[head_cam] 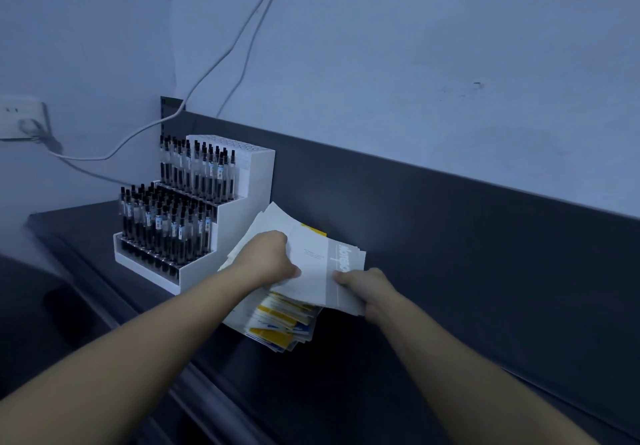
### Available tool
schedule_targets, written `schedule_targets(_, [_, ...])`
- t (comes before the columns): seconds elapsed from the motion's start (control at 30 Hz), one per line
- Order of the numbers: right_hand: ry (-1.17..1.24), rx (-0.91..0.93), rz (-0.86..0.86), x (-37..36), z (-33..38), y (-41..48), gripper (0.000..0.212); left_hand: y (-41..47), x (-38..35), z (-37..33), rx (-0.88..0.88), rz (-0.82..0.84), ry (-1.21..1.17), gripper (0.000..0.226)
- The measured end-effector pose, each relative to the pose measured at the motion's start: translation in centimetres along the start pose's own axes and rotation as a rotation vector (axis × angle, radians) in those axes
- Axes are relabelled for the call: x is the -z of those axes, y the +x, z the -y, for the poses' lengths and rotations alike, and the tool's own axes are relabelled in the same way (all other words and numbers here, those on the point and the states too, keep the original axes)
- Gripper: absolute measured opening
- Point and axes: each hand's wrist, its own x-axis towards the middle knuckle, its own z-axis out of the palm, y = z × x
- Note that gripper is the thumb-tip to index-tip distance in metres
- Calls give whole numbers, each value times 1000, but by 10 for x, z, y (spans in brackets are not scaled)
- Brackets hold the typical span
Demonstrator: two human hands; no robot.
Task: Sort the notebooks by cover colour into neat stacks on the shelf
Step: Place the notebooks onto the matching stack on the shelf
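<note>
A loose, fanned pile of notebooks lies on the dark shelf, with white, grey and yellow-and-blue covers mixed together. On top is a bundle of white and grey notebooks. My left hand grips the bundle's left edge from above. The bundle's right lower corner is pinched by my right hand. Yellow covers show at the pile's lower edge and one yellow corner sticks out at the back.
A white stepped display rack filled with several black pens stands just left of the pile. A dark back panel rises behind the shelf. Cables hang down the wall to a socket at far left.
</note>
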Motion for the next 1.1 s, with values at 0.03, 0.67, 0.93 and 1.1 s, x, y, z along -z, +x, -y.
schedule_targets(0.03, [2, -21, -11, 2, -1, 1, 32, 1, 0, 1, 23, 21, -88, 40])
schedule_targets(0.67, [171, -187, 62, 45, -4, -9, 24, -16, 15, -50, 217, 127, -813, 46])
schedule_targets(0.93, [245, -157, 2, 90, -18, -39, 30, -48, 2, -90, 128, 225, -706, 58])
schedule_targets(1.1, [306, -102, -133, 127, -28, -73, 30, -64, -15, -117, 47, 307, -669, 55])
